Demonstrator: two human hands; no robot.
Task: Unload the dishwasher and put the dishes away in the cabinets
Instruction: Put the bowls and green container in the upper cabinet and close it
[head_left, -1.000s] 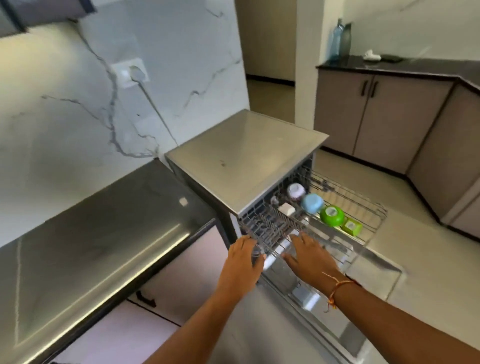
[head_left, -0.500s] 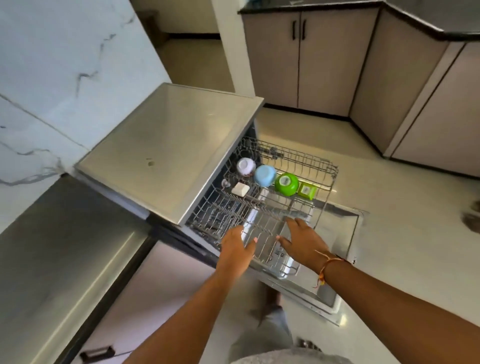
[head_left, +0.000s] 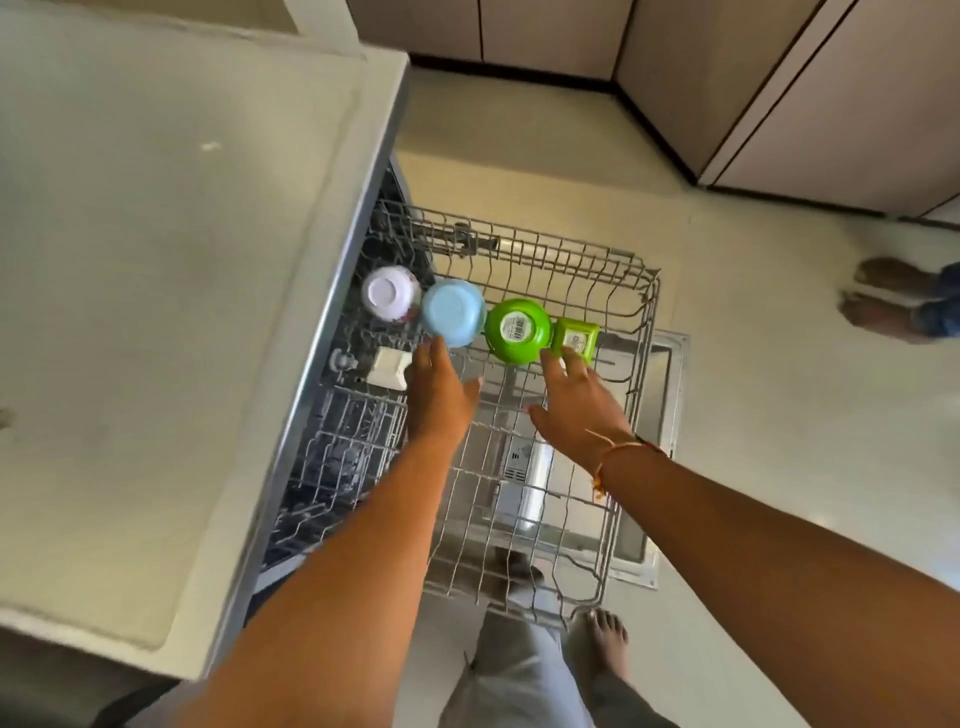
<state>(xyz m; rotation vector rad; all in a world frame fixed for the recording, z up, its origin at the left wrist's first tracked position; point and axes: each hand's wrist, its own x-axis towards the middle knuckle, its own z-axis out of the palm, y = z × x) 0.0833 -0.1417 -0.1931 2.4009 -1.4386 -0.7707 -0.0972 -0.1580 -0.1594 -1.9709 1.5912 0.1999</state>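
Observation:
The wire dishwasher rack is pulled out over the open door. Upside down in a row on it sit a white bowl, a light blue bowl, a round green bowl and a small square green container. A small white piece lies left of them. My left hand is open, its fingertips just below the blue bowl. My right hand is open too, fingers at the edge of the green bowl and the green container.
The dishwasher's steel top fills the left. Beige cabinets stand at the back and right. My bare foot is on the floor below the rack. Another person's feet stand at the far right.
The view has tilted down over the rack. Both hands have moved from the rack's near edge forward across it, up to the row of bowls.

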